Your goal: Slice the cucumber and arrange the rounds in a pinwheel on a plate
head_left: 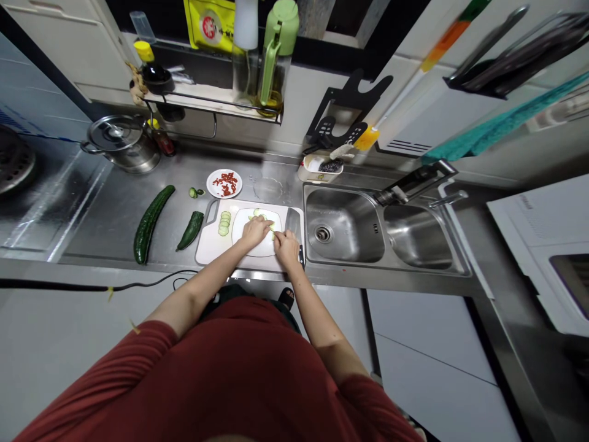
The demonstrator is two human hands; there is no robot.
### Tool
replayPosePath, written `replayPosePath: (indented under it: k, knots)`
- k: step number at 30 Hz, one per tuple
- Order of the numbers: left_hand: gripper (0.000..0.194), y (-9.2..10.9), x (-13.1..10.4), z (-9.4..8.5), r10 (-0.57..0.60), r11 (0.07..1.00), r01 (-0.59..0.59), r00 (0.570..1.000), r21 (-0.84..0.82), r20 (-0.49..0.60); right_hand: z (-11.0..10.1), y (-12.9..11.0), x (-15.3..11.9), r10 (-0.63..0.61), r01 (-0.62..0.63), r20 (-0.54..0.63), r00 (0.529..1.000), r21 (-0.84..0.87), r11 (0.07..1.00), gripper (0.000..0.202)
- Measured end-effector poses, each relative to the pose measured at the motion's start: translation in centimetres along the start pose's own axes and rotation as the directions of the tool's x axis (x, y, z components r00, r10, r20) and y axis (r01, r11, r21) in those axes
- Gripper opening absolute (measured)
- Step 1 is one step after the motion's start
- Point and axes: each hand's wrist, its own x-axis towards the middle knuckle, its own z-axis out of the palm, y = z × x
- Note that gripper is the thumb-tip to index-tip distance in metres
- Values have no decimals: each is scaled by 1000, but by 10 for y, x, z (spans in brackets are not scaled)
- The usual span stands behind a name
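Note:
A white plate (238, 228) rests on the cutting board (211, 248), with pale green cucumber slices (258, 213) on it. Over the plate, my left hand (256, 233) has its fingers drawn together at a cucumber slice. Close beside it, my right hand (286, 247) pinches the same slice or one next to it; the fingertips are small and partly hidden. To the right lies a knife (292, 222), its handle partly behind my right hand. A row of overlapping cucumber slices (224, 223) sits on the board, left of the plate.
Left of the board lie a cut cucumber (190, 231), a whole cucumber (153, 224) and cucumber ends (196, 193). Behind is a plate of chopped red pieces (224, 183). A double sink (345, 224) adjoins on the right; a steel pot (122, 144) stands back left.

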Motion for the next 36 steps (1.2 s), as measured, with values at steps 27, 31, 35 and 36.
replayPosePath:
  k: [27, 31, 35, 36]
  knots:
    - [35, 0, -1, -3, 23, 979, -24, 1000, 203, 9, 3, -1, 0, 33, -32, 30, 999, -11, 999, 31]
    - [36, -2, -1, -3, 71, 977, -72, 997, 202, 11, 1, -2, 0, 41, -40, 29, 999, -8, 999, 30]
    - [35, -5, 0, -2, 107, 971, -111, 994, 214, 29, 1, -2, 0, 35, -35, 21, 999, -10, 999, 30]
    - [35, -5, 0, -2, 107, 970, -110, 994, 219, 24, 1, -2, 0, 34, -34, 21, 999, -11, 999, 30]
